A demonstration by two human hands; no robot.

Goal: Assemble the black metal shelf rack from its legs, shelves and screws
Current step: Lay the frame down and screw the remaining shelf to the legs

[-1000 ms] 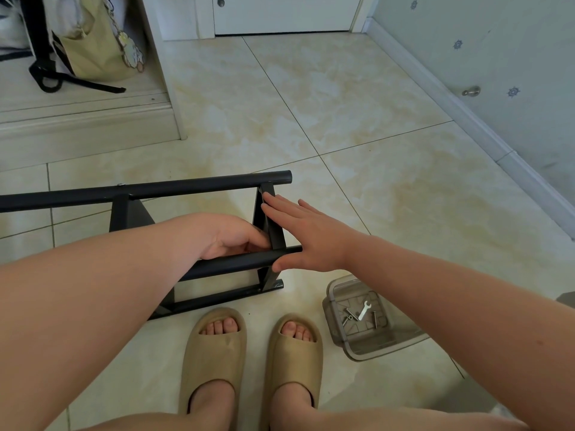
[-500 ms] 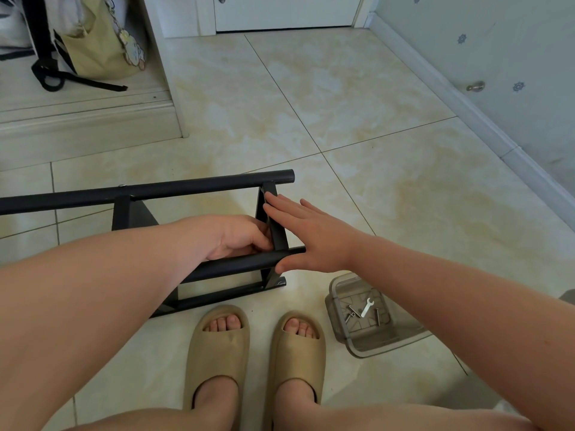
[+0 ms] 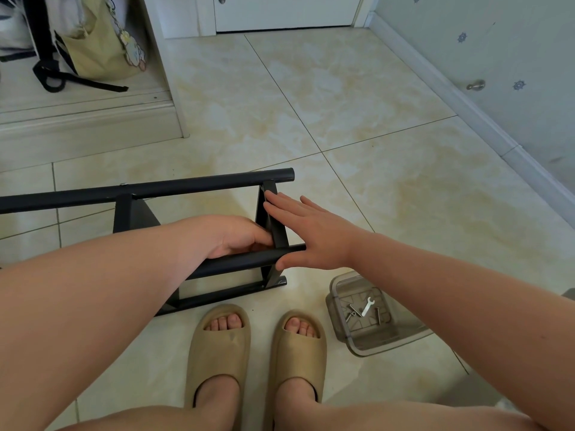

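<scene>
The black metal rack (image 3: 199, 186) lies on its side on the tiled floor, its round legs running off the left edge. My left hand (image 3: 239, 236) reaches inside the frame, between the near leg and the end shelf plate (image 3: 273, 225); its fingertips are hidden there, so what they hold cannot be told. My right hand (image 3: 314, 234) lies flat with straight fingers against the outer face of that plate, its thumb under the end of the near leg (image 3: 239, 261). A clear plastic box (image 3: 339, 318) at the right holds a small silver wrench (image 3: 367, 306) and several screws (image 3: 353, 312).
My feet in beige slides (image 3: 221, 346) stand just in front of the rack. A step with a beige bag (image 3: 96, 48) is at the back left, a white door (image 3: 286, 10) at the back, and a wall with baseboard (image 3: 485, 113) runs along the right.
Both hands stay in place on the rack's end. Only the camera view has shifted slightly.
</scene>
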